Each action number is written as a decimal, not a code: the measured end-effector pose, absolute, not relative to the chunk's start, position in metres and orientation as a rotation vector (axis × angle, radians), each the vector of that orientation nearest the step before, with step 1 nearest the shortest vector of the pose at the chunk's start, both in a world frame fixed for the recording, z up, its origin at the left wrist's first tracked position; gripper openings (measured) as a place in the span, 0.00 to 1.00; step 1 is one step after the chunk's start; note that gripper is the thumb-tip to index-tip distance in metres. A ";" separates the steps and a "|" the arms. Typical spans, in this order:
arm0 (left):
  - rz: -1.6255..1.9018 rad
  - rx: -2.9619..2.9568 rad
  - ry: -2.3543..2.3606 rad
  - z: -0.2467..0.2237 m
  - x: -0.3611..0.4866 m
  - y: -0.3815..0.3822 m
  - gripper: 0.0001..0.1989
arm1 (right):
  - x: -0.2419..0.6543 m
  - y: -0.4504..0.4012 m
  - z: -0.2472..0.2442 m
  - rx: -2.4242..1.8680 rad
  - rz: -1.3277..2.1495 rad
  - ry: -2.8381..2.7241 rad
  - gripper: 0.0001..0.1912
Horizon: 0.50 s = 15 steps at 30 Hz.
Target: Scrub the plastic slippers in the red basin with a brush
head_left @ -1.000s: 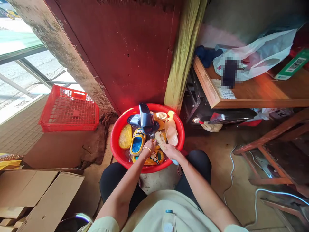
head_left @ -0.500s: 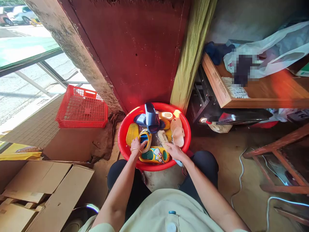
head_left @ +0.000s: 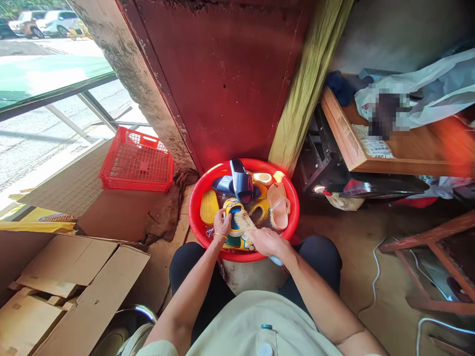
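In front of my knees stands a red plastic basin (head_left: 195, 217) with water and several slippers in it. My left hand (head_left: 221, 225) grips the side of a yellow slipper with a blue insole (head_left: 234, 215). A scrub brush with pale bristles (head_left: 243, 221) is in my right hand (head_left: 267, 241), its bristles against that slipper's right edge; the light blue handle end shows below the hand. Nearer me lies another yellow slipper with a green insole (head_left: 234, 242), partly covered. Dark blue slides (head_left: 242, 185) are piled at the back, and a pale pink slipper (head_left: 278, 207) leans at the right.
A red plastic crate (head_left: 137, 160) sits on cardboard at the left, with a brown cloth (head_left: 165, 212) beside it. Cardboard boxes (head_left: 74, 262) fill the lower left. At the right are a wooden drawer (head_left: 408, 165), a wooden stool (head_left: 441, 262) and a white cable (head_left: 375, 272).
The brush has moved left and down onto the blue-insoled slipper, which my left hand now grips upright from its side. The whole view has shifted slightly.
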<state>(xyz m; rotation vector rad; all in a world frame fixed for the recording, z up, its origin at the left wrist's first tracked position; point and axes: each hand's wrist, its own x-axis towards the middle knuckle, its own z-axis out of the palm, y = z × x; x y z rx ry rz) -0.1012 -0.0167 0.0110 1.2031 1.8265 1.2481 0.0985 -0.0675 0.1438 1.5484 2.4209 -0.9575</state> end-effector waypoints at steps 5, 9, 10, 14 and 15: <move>1.306 1.353 1.879 0.018 -0.095 -0.022 0.15 | 0.098 -0.064 0.148 1.367 -0.918 2.458 0.15; 1.169 1.288 1.795 0.021 -0.089 -0.023 0.16 | 0.098 -0.054 0.138 1.360 -0.974 2.485 0.17; 1.158 1.286 1.777 0.022 -0.088 -0.023 0.16 | 0.094 -0.047 0.134 1.420 -0.996 2.476 0.17; 1.208 1.333 1.759 0.022 -0.086 -0.025 0.16 | 0.069 -0.012 0.116 1.669 -1.024 2.398 0.17; 1.219 1.347 1.765 0.021 -0.086 -0.026 0.16 | 0.065 -0.005 0.114 1.677 -1.032 2.399 0.17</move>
